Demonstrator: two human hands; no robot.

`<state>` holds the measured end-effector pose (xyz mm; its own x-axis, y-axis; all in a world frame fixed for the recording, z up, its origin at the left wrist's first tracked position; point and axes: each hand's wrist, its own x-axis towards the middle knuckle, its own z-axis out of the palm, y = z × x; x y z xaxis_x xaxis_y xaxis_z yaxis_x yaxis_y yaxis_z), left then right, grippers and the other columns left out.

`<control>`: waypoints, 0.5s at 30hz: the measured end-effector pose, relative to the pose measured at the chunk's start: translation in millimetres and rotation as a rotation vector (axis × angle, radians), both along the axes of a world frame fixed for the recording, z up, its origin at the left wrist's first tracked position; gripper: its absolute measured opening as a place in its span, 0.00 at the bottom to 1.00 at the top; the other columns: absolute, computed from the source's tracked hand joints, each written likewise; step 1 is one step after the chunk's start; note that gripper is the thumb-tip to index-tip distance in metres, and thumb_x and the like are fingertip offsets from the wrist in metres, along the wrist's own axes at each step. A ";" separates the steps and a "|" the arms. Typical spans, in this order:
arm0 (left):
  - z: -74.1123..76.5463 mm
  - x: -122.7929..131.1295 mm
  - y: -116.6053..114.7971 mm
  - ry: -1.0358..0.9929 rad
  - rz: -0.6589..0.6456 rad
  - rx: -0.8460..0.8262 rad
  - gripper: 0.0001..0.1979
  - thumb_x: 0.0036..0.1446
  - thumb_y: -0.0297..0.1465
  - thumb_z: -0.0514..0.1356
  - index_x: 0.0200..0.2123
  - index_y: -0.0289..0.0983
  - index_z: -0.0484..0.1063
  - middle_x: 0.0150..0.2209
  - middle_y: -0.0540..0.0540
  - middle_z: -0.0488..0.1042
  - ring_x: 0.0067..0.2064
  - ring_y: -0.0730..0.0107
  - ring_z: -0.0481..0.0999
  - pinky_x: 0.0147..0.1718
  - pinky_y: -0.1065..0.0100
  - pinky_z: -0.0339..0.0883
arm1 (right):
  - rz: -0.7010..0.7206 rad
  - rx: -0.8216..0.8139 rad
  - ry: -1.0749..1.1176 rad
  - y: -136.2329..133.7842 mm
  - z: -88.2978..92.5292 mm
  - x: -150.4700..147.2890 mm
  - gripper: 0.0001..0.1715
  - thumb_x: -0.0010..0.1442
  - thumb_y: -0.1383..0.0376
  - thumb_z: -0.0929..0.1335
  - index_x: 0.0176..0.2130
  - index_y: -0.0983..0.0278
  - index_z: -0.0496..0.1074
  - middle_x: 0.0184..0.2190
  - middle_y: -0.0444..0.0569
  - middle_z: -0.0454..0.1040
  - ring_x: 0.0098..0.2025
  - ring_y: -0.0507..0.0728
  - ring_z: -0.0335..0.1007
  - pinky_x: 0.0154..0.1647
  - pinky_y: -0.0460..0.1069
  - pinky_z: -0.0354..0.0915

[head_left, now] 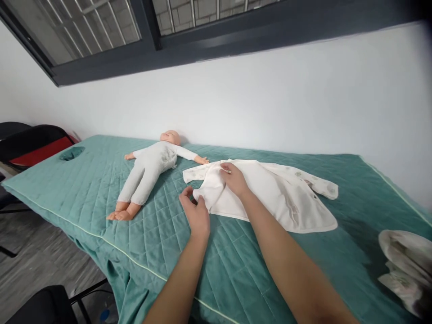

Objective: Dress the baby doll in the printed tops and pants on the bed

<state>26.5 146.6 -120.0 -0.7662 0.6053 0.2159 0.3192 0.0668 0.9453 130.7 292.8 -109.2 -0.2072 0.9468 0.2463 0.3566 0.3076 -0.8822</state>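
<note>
A white long-sleeved baby garment (266,189) lies spread on the green quilted bed cover, its printed sleeves reaching left and right. My left hand (195,209) has thumb and fingers curled round the garment's lower left edge, pinching the cloth. My right hand (233,177) rests on the upper left part of the garment, with thumb and fingers closed on the fabric near its top edge. To the left, a baby doll (151,162) in a white suit lies on its back, arms spread, one hand near the garment's left sleeve.
Another bundle of white patterned cloth (407,265) lies at the bed's right. The green bed (94,198) has a round hole (72,153) at its far left and stands against a white wall under a barred window. Black chairs (43,303) stand at the left.
</note>
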 end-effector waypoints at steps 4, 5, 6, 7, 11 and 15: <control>-4.0 -19.7 7.6 0.132 -0.023 -0.059 0.21 0.61 0.32 0.57 0.57 0.37 0.62 0.60 0.36 0.68 0.61 0.60 0.70 0.59 0.60 0.67 | 0.027 0.104 -0.180 -7.6 -3.5 6.1 0.22 0.61 0.67 0.65 0.54 0.67 0.72 0.59 0.58 0.72 0.64 0.61 0.64 0.69 0.58 0.55; -3.1 -26.6 10.8 0.159 -0.026 -0.099 0.21 0.62 0.33 0.57 0.58 0.37 0.62 0.59 0.36 0.70 0.61 0.59 0.70 0.59 0.58 0.66 | 0.039 0.126 -0.224 -10.2 -3.4 7.4 0.24 0.61 0.67 0.65 0.56 0.68 0.71 0.61 0.60 0.70 0.66 0.62 0.61 0.71 0.58 0.51; -1.7 -33.8 14.4 0.187 -0.032 -0.148 0.22 0.63 0.35 0.56 0.59 0.38 0.63 0.57 0.37 0.72 0.60 0.57 0.71 0.60 0.55 0.65 | 0.051 0.143 -0.265 -13.1 -3.1 8.3 0.25 0.61 0.67 0.65 0.57 0.69 0.71 0.63 0.61 0.68 0.68 0.63 0.58 0.72 0.58 0.49; 0.1 -40.9 18.5 0.214 -0.042 -0.197 0.23 0.63 0.36 0.56 0.60 0.38 0.63 0.55 0.38 0.75 0.59 0.55 0.72 0.60 0.52 0.64 | 0.064 0.157 -0.303 -16.1 -2.7 8.7 0.26 0.61 0.67 0.65 0.58 0.69 0.70 0.65 0.61 0.65 0.69 0.63 0.55 0.73 0.58 0.47; 7.5 -62.1 36.6 0.324 -0.054 -0.356 0.28 0.64 0.38 0.56 0.65 0.37 0.61 0.51 0.37 0.79 0.60 0.43 0.72 0.60 0.40 0.58 | 0.088 0.184 -0.412 -25.9 -0.9 8.0 0.30 0.64 0.64 0.65 0.63 0.71 0.65 0.70 0.62 0.57 0.73 0.64 0.49 0.74 0.59 0.44; 10.1 -73.4 53.0 0.379 -0.074 -0.411 0.26 0.63 0.38 0.58 0.62 0.36 0.67 0.53 0.33 0.78 0.60 0.39 0.70 0.59 0.39 0.57 | 0.070 0.190 -0.507 -28.8 0.9 7.3 0.32 0.67 0.61 0.63 0.66 0.73 0.62 0.72 0.64 0.54 0.74 0.65 0.46 0.74 0.58 0.44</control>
